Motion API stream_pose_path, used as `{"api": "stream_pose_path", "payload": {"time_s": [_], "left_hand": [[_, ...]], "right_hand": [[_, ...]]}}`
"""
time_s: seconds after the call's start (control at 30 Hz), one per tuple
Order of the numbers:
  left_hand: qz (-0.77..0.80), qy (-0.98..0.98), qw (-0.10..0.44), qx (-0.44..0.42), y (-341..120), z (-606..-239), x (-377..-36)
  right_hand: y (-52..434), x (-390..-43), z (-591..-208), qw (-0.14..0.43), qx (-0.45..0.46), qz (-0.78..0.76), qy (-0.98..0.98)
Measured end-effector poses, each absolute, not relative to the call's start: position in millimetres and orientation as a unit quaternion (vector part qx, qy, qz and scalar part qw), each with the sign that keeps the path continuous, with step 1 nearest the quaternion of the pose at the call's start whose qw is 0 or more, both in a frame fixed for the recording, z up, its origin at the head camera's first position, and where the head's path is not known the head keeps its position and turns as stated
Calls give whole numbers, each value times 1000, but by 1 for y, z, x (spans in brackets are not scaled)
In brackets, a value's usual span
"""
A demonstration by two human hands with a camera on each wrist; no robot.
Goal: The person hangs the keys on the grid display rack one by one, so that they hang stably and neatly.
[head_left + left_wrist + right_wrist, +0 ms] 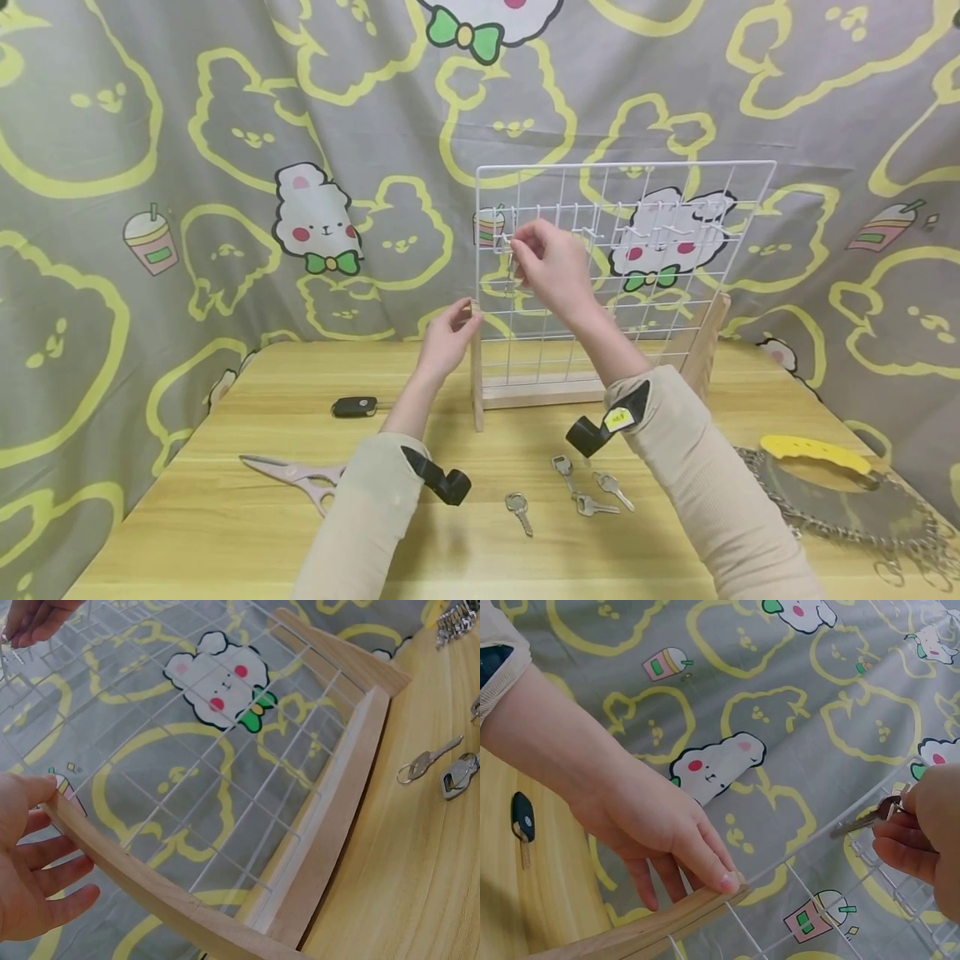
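Patterned grey-and-yellow cloth hangs behind a wooden counter. At its middle stands a white wire rack in a wooden frame, with a row of small hooks near the top. Left hand: fingers relaxed and nearly straight, the thumb tip resting on the top of the frame's left post to steady it, gripping nothing. Right hand: fingers pinching a key against the upper left wires of the rack, at hook level; whether its ring is already over a hook cannot be told. No other key is visibly hanging, so the work appears to be at its start. Left on the counter: scissors, a black car key, and four loose keys in front of the rack. A saw blade with a yellow handle lies at the right edge.
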State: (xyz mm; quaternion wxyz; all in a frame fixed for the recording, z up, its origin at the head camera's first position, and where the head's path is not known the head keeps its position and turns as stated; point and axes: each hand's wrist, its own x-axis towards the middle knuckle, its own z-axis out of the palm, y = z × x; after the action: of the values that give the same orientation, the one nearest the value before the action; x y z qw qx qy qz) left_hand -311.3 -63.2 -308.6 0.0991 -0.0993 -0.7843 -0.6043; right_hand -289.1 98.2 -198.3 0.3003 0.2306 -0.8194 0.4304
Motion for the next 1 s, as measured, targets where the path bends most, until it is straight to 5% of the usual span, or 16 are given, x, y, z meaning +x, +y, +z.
{"api": "stream_pose_path", "payload": {"time_s": [0.57,1.0], "left_hand": [[-601,-786,104,-96,-63,-310,-313],[-599,-787,106,-104,-65,-309,-313]], "right_hand": [[117,-280,-220,272,275,413,-824],[153,-265,-281,121,229,444,-858]]}}
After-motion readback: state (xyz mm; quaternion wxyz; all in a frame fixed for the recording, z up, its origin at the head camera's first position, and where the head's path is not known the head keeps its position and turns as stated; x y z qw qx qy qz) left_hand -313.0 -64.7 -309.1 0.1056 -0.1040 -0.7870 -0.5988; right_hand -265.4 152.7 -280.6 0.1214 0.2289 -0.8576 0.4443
